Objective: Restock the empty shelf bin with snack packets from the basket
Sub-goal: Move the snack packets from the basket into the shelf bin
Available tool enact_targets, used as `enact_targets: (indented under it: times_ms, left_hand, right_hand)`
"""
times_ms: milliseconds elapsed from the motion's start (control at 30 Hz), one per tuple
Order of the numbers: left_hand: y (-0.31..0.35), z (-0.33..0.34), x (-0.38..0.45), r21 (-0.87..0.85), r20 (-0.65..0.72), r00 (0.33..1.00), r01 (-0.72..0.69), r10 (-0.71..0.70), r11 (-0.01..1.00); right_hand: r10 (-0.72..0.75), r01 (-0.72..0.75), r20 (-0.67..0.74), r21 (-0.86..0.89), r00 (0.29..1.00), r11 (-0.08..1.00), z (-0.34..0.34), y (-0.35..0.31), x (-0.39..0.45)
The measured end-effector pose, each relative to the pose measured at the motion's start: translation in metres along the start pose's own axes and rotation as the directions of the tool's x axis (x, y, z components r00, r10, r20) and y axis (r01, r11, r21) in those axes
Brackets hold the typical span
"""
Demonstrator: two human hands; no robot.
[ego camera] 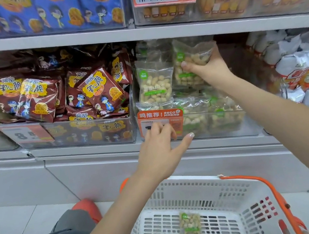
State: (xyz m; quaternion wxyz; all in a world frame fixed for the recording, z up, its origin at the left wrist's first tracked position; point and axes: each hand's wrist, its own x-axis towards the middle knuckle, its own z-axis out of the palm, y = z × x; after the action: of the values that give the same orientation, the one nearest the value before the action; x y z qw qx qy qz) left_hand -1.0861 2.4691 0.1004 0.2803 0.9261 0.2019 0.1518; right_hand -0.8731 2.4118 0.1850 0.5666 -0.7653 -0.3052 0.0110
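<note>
Right hand gripping peanut packet centre frame above clear shelf bin, left hand fingers spread on orange price tag, white basket lower frame holding one packet.

A clear shelf bin on the middle shelf holds clear peanut packets with green labels, some upright, others piled flat. Near, a white basket with orange handles holds two more packets.
</note>
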Motion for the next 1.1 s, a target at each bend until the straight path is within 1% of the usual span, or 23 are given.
enact_targets:
  times_ms: [133,233,300,400,467,567,667,800,867,967,1033,1100]
  left_hand:
    - [0.001,-0.001,0.0,0.005,0.009,1.0,0.02,-0.02,1.0]
    - [0.003,-0.001,0.0,0.003,0.001,1.0,0.027,-0.027,1.0]
    - [0.003,0.0,-0.001,0.001,-0.004,1.0,0.026,-0.026,1.0]
    - [0.002,0.0,-0.001,0.004,0.006,0.999,0.033,-0.033,0.999]
    - [0.001,0.001,-0.001,0.015,0.008,0.999,0.034,-0.034,0.999]
    - [0.001,0.002,-0.001,0.029,0.002,1.0,0.029,-0.029,0.999]
    - [0.0,0.003,-0.001,0.038,0.001,1.0,0.027,-0.027,0.999]
    - [0.0,0.004,-0.001,0.052,-0.006,1.0,0.023,-0.022,0.998]
    - [0.001,0.004,0.0,0.056,-0.007,1.0,0.02,-0.02,0.998]
    - [0.001,0.004,0.0,0.064,-0.011,1.0,0.017,-0.017,0.998]
    - [0.0,0.005,0.0,0.073,-0.014,1.0,0.016,-0.015,0.997]
    - [0.0,0.006,0.0,0.081,-0.022,1.0,0.014,-0.013,0.997]
  right_hand:
    - [0.029,-0.016,0.071,-0.174,0.997,0.985,0.002,0.005,0.006]
    - [0.107,-0.072,0.105,-0.289,0.989,0.955,0.0,0.006,0.002]
    - [0.136,-0.1,0.113,-0.283,0.984,0.954,0.0,0.008,0.0]
    - [0.154,-0.129,0.088,-0.24,0.984,0.962,-0.002,0.005,-0.006]
    - [0.126,-0.107,0.063,-0.245,0.99,0.963,-0.005,0.004,-0.011]
    - [0.055,-0.047,0.021,-0.289,0.998,0.956,-0.01,0.005,-0.019]
    - [0.014,-0.016,-0.009,-0.333,1.0,0.943,-0.01,0.004,-0.025]
    - [-0.038,0.019,-0.05,-0.333,0.998,0.943,-0.005,0.004,-0.032]
    - [-0.049,0.008,-0.125,-0.305,0.991,0.952,-0.001,0.008,-0.036]
    - [-0.061,0.008,-0.238,-0.217,0.969,0.976,0.002,0.013,-0.039]
    - [-0.088,0.028,-0.214,-0.269,0.973,0.963,0.004,0.014,-0.039]
    - [-0.08,0.032,-0.125,-0.352,0.989,0.936,0.007,0.012,-0.039]
